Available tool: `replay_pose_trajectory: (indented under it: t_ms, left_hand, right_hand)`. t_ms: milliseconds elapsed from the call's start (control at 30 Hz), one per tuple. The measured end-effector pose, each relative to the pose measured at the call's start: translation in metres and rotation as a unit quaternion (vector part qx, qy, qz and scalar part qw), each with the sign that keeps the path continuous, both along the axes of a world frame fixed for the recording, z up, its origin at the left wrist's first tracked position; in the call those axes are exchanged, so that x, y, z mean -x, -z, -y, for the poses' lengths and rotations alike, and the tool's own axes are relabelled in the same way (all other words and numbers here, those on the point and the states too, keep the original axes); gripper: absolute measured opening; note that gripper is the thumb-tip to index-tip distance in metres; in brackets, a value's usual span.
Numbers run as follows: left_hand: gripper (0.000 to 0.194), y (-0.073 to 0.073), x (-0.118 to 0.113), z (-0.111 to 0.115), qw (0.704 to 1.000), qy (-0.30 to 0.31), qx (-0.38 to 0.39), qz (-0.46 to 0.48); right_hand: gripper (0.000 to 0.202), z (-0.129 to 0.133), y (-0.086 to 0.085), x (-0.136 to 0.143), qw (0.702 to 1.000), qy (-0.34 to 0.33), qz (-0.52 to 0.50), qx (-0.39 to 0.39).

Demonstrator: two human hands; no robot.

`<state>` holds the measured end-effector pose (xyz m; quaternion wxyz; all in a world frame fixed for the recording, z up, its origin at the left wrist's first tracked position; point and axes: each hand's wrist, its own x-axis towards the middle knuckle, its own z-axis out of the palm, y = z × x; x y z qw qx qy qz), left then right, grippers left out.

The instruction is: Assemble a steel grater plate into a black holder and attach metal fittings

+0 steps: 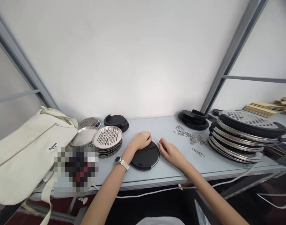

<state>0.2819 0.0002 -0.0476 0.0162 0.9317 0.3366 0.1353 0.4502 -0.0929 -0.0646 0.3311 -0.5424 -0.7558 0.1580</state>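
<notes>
A round black disc point(144, 158) with a thin metal rim lies on the grey-blue table in front of me. My left hand point(142, 140), with a watch on its wrist, rests on the disc's upper left edge, its fingers curled over the rim. Just off the disc's right edge is my right hand point(167, 150), thumb and fingers pinched around something small that I cannot make out. Several small metal clips point(192, 137) lie in a loose pile to the right, and a single clip point(198, 152) lies nearer the front.
Left are a cream bag point(27, 147), a stack of round graters point(107, 137), metal discs point(84, 136) and black discs point(116, 121). Right are black holders point(193, 120) and a tall stack of assembled discs point(241, 137). A white cable point(147, 193) runs along the table's front.
</notes>
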Motion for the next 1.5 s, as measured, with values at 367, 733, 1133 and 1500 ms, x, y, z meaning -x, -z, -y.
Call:
replay_pose_trajectory:
  t_ms: [367, 733, 1133, 1500]
  left_hand:
    - [0.021, -0.001, 0.001, 0.000, 1.000, -0.006, -0.001, -0.009]
    - [0.022, -0.002, 0.000, 0.001, 1.000, -0.016, 0.006, -0.020]
    - [0.029, 0.003, 0.000, -0.002, 0.999, -0.014, 0.003, -0.029]
    - [0.028, 0.000, -0.001, 0.000, 0.999, -0.014, 0.009, -0.042]
  right_hand:
    - [0.017, -0.016, 0.007, 0.011, 1.000, 0.000, 0.017, -0.004]
    - [0.024, -0.015, 0.001, 0.005, 0.998, -0.009, 0.061, 0.013]
    - [0.023, -0.014, 0.001, 0.004, 0.996, -0.019, 0.089, 0.005]
    - [0.023, -0.012, -0.004, 0.001, 0.996, -0.038, 0.079, 0.020]
